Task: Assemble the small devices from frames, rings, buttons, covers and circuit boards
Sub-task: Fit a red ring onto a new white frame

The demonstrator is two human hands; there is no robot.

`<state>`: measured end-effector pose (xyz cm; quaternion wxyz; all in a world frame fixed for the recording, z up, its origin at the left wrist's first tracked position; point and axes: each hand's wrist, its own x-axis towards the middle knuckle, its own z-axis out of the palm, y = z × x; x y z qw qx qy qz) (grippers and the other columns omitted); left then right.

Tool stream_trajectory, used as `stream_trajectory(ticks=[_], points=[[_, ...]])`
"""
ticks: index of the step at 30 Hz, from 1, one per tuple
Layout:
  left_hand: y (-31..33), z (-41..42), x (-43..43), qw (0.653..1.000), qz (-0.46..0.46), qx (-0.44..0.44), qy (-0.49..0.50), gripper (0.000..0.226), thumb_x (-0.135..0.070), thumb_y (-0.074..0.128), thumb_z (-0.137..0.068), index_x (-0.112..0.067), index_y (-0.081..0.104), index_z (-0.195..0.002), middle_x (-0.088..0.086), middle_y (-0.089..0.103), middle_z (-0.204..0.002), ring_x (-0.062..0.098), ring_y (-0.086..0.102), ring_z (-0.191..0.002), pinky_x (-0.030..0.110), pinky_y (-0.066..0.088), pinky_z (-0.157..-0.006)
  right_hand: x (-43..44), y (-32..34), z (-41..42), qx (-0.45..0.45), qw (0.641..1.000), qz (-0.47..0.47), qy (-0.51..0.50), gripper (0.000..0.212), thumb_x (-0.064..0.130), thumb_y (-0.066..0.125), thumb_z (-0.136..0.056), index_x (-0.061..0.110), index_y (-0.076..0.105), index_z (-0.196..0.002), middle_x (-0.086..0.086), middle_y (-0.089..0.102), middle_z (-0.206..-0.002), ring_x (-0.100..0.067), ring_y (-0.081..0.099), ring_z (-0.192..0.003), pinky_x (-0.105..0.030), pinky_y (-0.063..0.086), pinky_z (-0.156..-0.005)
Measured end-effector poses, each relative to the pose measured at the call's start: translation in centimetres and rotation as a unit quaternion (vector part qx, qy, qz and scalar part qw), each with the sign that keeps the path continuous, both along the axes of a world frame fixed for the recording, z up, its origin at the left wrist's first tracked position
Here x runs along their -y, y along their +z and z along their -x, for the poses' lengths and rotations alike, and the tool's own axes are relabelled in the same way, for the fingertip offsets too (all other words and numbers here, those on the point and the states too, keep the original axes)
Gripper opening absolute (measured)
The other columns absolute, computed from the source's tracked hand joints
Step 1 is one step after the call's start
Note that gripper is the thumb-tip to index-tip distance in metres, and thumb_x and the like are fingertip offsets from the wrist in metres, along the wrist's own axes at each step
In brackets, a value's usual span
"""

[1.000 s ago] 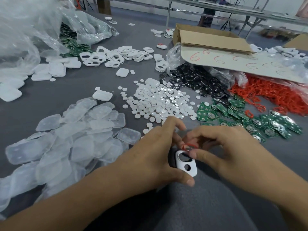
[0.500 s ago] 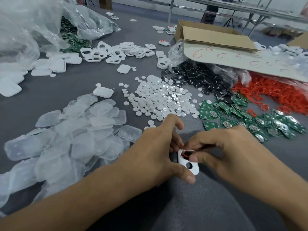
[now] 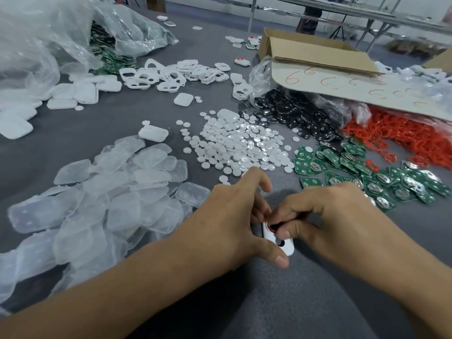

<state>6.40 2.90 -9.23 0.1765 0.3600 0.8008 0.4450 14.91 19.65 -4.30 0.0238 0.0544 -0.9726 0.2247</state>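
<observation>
Head view shows both of my hands close together over the grey table [image 3: 305,309]. My left hand [image 3: 227,221] holds the white frame [image 3: 289,249]: the thumb is curled along its near edge and the other fingers are bent behind its far side, so the frame is gripped between them (the index finger is raised and bent, and I cannot tell if it touches anything). My right hand [image 3: 325,221] pinches the red ring [image 3: 269,226] between the thumb and the bent index finger. The ring lies at the upper opening of the frame and touches it; my thumb covers a part of it, so I cannot tell if it sits fully inside. The small round hole of the frame shows uncovered just below the ring. To the left of the frame lies a wide heap of clear covers [image 3: 110,192]. Just beyond the frame, behind my left hand, is the pile of white buttons [image 3: 239,148]. To the right of the frame and a little beyond are the green circuit boards [image 3: 367,174], and beyond those the heap of red rings [image 3: 403,135]. Far beyond the frame stands the cardboard box [image 3: 313,50], with the black discs [image 3: 293,116] before it.
</observation>
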Motion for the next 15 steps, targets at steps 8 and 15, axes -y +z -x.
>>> stream_trajectory(ticks=[8, 15], points=[[0.2, 0.0, 0.0, 1.000, 0.017, -0.013, 0.012, 0.086, -0.043, 0.102, -0.042, -0.038, 0.042, -0.104, -0.013, 0.068, -0.082, 0.001, 0.063, -0.080, 0.031, 0.056, -0.075, -0.6, 1.1, 4.4, 0.197, 0.978, 0.066, -0.002, 0.027, 0.012, 0.096, -0.060, 0.024, 0.075, -0.071, 0.015, 0.074, -0.065, 0.004, 0.071, -0.066, -0.009, 0.050, -0.067], [0.1, -0.1, 0.0, 1.000, 0.008, -0.016, 0.010, 0.087, -0.045, 0.102, -0.040, -0.044, 0.042, -0.103, -0.017, 0.066, -0.088, -0.008, 0.061, -0.084, 0.012, 0.050, -0.072, -1.3, 0.6, 5.3, 0.252, 0.958, 0.131, -0.050, 0.030, 0.020, 0.098, -0.054, 0.020, 0.073, -0.071, -0.003, 0.075, -0.072, -0.028, 0.072, -0.071, -0.040, 0.061, -0.076]])
